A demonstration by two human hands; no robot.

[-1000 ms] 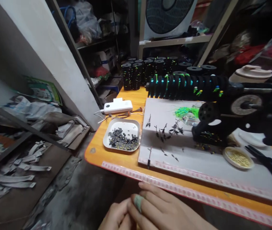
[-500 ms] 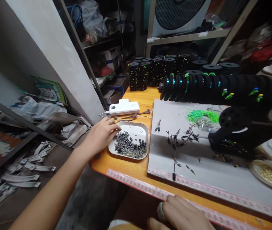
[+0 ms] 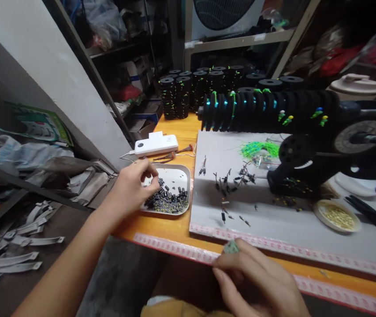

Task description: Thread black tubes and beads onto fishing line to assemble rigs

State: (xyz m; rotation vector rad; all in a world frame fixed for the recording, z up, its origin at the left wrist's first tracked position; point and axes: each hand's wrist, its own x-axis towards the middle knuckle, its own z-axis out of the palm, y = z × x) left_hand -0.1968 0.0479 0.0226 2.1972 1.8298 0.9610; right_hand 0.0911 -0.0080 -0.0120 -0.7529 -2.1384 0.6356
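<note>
My left hand (image 3: 131, 187) is over the left side of a white tray (image 3: 189, 185), with thumb and fingertips curled together; whatever may be between them is hidden. Small black and grey cylindrical pieces (image 3: 169, 202), some with yellow ends, lie heaped in the tray. Near the table's front edge is my right hand (image 3: 260, 277), its fingers bent and the thumb against the index finger. A grey-green wrap (image 3: 230, 247) sits on one of its fingers. I cannot make out anything held there.
Right of the tray, small black pieces with dark stems (image 3: 225, 187) lie on a grey board (image 3: 204, 211). Above it extends a black ridged roller (image 3: 267, 112). A power bank (image 3: 156, 145), green-blue strands (image 3: 260, 149), a dish of golden bits (image 3: 320, 215) and several black spools (image 3: 183, 94) are around.
My left hand's fingers have curled in over the tray. My right hand has come further into view, thumb now against the fingers. The view has shifted right.
</note>
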